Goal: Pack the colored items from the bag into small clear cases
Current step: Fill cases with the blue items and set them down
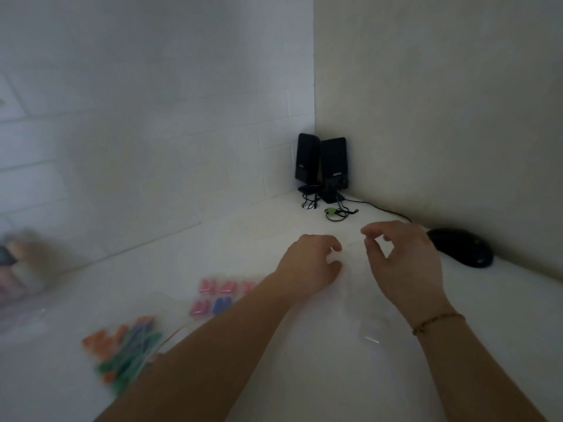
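The view is blurred. A clear bag (125, 354) of orange, green and purple items lies at the lower left of the white desk (304, 376). Beyond it sit small clear cases (219, 296) holding pink and blue items. My left hand (307, 263) and my right hand (402, 263) meet mid-desk around a faint small clear case (353, 254). Left fingers curl against its left side. My right thumb and forefinger pinch its upper right edge. More clear cases (365, 318) lie just below, faint against the desk.
Two black speakers (321, 166) stand in the wall corner with cables (338, 211) trailing in front. A black mouse (460, 246) lies right of my right hand. Blurred containers (21, 269) stand at the far left edge.
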Motion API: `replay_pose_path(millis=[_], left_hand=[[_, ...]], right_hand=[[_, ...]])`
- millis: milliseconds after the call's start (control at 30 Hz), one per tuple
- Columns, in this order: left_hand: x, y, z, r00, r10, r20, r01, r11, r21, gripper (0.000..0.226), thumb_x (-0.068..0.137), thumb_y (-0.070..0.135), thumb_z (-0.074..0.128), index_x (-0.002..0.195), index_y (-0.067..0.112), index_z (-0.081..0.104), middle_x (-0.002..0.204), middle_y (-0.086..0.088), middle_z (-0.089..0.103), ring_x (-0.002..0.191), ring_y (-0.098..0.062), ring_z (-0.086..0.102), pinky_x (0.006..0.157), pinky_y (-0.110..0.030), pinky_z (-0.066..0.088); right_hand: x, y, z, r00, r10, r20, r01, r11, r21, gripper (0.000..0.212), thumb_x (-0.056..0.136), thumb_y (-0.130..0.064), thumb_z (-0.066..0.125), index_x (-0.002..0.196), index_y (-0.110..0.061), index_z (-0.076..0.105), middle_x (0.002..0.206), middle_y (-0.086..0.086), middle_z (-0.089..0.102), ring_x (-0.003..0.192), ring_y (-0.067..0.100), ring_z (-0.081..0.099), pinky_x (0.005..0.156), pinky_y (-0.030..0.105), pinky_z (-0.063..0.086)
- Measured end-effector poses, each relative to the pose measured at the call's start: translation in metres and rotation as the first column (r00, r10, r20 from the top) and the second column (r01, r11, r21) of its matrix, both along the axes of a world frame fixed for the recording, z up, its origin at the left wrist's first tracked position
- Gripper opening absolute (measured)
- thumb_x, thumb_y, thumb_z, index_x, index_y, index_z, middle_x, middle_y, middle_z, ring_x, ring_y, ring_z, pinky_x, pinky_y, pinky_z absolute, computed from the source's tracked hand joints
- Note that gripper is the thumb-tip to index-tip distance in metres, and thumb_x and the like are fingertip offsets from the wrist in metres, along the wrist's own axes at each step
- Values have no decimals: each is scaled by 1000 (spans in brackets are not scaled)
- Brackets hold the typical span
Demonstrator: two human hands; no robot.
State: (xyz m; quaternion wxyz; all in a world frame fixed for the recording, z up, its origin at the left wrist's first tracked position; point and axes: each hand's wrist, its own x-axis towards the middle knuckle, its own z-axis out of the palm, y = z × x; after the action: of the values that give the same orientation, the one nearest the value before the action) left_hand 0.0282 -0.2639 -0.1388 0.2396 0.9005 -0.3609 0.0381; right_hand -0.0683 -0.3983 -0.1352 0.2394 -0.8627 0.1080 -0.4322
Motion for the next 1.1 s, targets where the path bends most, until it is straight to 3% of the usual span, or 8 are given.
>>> replay_pose_path(millis=[200, 333, 400, 533, 667, 867, 967, 1100], left_hand=[[-19, 41, 19, 1000, -25, 9, 26, 975, -223, 24, 88, 32, 66, 111, 26, 68, 103, 7, 71, 95, -8, 63, 88, -28, 50], [-38, 75, 39, 993, -119, -28, 98, 915, -392, 21, 87, 30, 71, 106, 23, 70, 94, 10, 73, 87, 0, 66, 84, -17, 50], [-43, 95, 50, 972, -152, -179, 48, 874, -484, 26, 89, 31, 69, 113, 22, 66, 94, 7, 74, 86, -2, 68, 84, -21, 52], [-49, 145, 60, 722, -379, -579, -64, 797, -601, 31, 101, 28, 47, 123, 13, 63, 110, -6, 73, 102, -20, 70, 94, -35, 54], [-53, 191, 56, 529, -602, -597, -132, 637, -759, 33, 93, 26, 50, 116, 12, 69, 114, -12, 71, 107, -25, 68, 89, -30, 55], [-36, 231, 44, 600, -609, -519, -261, 464, -847, 28, 88, 24, 58, 107, 10, 72, 109, -15, 72, 98, -23, 71, 86, -30, 57], [-29, 238, 40, 597, -614, -516, -316, 411, -855, 30, 89, 21, 53, 107, 6, 70, 106, -15, 72, 92, -20, 72, 85, -30, 57], [-27, 242, 30, 616, -606, -503, -386, 325, -863, 33, 84, 13, 66, 111, -4, 61, 102, -22, 70, 85, -25, 71, 75, -31, 59]], right_hand=[[0, 2, -1, 968, 164, -188, -214, 933, -290, 35, 72, -22, 82, 105, -27, 70, 105, -8, 68, 103, 15, 54, 91, 26, 37], [-5, 25, 11, 940, 339, -49, -337, 890, -307, 27, 85, -38, 71, 104, -20, 72, 99, -11, 65, 93, 9, 57, 84, 26, 47], [-10, 41, 18, 924, 381, 22, -364, 898, -247, 32, 85, -45, 65, 102, -19, 72, 97, -17, 62, 90, 4, 57, 83, 20, 46], [-11, 82, 32, 859, 511, 44, -496, 850, -179, 29, 83, -40, 64, 105, -22, 70, 101, -10, 67, 97, 10, 63, 86, 29, 50], [-4, 122, 48, 784, 620, 19, -599, 764, -240, 30, 83, -33, 65, 110, -21, 69, 104, -8, 68, 100, 8, 63, 88, 25, 50], [16, 178, 50, 741, 669, 50, -651, 735, -188, 23, 89, -34, 62, 110, -26, 68, 106, -19, 69, 93, -7, 63, 81, 14, 49], [23, 199, 40, 764, 633, 126, -621, 774, -124, 11, 91, -36, 60, 101, -32, 62, 103, -20, 71, 79, -4, 65, 73, 29, 53], [27, 211, 29, 808, 579, 109, -505, 776, -378, 22, 89, -36, 66, 105, -21, 67, 108, -9, 69, 96, 13, 65, 79, 36, 53]])
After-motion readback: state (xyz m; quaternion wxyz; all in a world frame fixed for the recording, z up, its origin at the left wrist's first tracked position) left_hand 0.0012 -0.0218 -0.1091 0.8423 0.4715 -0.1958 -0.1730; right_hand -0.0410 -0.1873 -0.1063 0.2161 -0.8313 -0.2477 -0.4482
